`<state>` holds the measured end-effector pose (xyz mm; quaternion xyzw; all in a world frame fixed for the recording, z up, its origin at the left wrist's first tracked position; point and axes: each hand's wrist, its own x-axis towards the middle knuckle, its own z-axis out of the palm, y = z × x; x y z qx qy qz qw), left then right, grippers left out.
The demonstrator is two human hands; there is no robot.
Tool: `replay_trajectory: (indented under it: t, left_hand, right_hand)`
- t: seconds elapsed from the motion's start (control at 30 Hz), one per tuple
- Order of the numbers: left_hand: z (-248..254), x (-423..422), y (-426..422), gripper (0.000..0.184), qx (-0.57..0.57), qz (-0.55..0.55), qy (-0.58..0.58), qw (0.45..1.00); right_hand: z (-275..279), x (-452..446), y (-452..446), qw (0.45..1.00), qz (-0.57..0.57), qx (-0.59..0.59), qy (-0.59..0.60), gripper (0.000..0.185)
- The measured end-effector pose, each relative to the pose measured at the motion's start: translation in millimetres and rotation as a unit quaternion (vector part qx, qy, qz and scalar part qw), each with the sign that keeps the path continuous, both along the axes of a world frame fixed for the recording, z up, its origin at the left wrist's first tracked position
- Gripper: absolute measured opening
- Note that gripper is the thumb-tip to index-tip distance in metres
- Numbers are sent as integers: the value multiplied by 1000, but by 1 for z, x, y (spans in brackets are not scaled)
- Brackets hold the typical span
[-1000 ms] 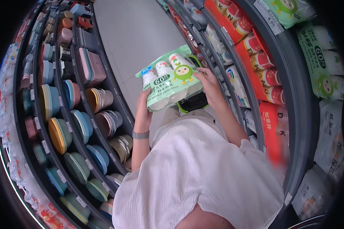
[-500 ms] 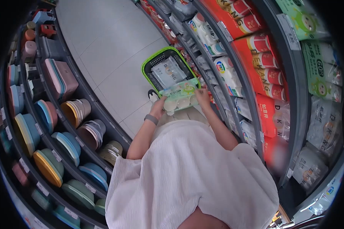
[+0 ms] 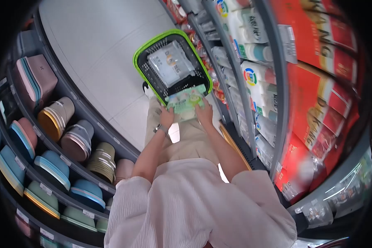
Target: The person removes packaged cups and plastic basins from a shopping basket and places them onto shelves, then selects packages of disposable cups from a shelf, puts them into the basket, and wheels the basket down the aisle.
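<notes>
A green and clear pack of paper cups (image 3: 186, 102) is held between my two hands, low in front of my legs. My left hand (image 3: 166, 117) grips its left end, and a band circles that wrist. Its right end is in my right hand (image 3: 204, 113). The pack overlaps the near rim of a black basket with a bright green edge (image 3: 139, 70). Inside the basket lies a clear and white plastic package (image 3: 170, 63) with dark lettering. The basket's underside is out of sight.
Shelves on the left hold stacked basins (image 3: 53, 167), buckets (image 3: 101, 161) and a pink bin (image 3: 39, 78). Right-hand shelves carry red cup packs (image 3: 306, 103) and white packs (image 3: 256, 89). Pale floor tiles (image 3: 91, 45) run between them.
Both hands have lowered the cup pack toward my legs and the basket's near rim. The view has shifted down, so the basket and its package show more fully.
</notes>
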<state>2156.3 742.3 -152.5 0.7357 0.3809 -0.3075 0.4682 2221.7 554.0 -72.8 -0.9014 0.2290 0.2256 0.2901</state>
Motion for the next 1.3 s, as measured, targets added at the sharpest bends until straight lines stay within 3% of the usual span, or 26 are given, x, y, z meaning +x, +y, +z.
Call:
replay_trajectory:
  t: [0.07, 0.13, 0.23, 0.27, 0.3, 0.4, 0.5, 0.6, 0.8, 1.17, 1.3]
  left_hand:
    - [-12, 16, -4, 60, 23, 20, -45, 999]
    - [-22, 28, -9, 60, 34, -76, -19, 996]
    - [-36, 40, -19, 61, 27, -116, -15, 993]
    - [-49, 41, -23, 75, 16, -115, -25, 993]
    - [-58, 42, -26, 75, 13, -114, -15, 993]
    - [-88, 45, -32, 99, -17, -120, 11, 993]
    - [-124, 38, -31, 102, -33, -136, -6, 990]
    - [-155, 31, -33, 98, -23, -148, -4, 989]
    - [-192, 39, -38, 87, -1, -220, 79, 972]
    - [-242, 34, -54, 81, 18, -167, 128, 978]
    - [-262, 37, -58, 79, 26, -137, 146, 979]
  right_hand:
    - [-39, 15, -3, 1000, 5, 9, 0, 61]
    - [-82, 23, -12, 999, 32, 6, -1, 62]
    - [-138, 32, -29, 999, 43, 21, 10, 64]
    - [-152, 39, -34, 999, 43, 20, 19, 64]
    - [-160, 47, -37, 997, 48, 26, 48, 65]
    - [-171, 63, -42, 992, 79, 40, 93, 69]
    - [-203, 66, -52, 983, 106, 58, 137, 85]
    - [-228, 67, -61, 964, 167, 99, 181, 107]
    - [-262, 74, -64, 946, 227, 67, 219, 106]
    - [-337, 76, -52, 945, 241, 36, 218, 99]
    - [-345, 84, -47, 932, 238, -7, 272, 97]
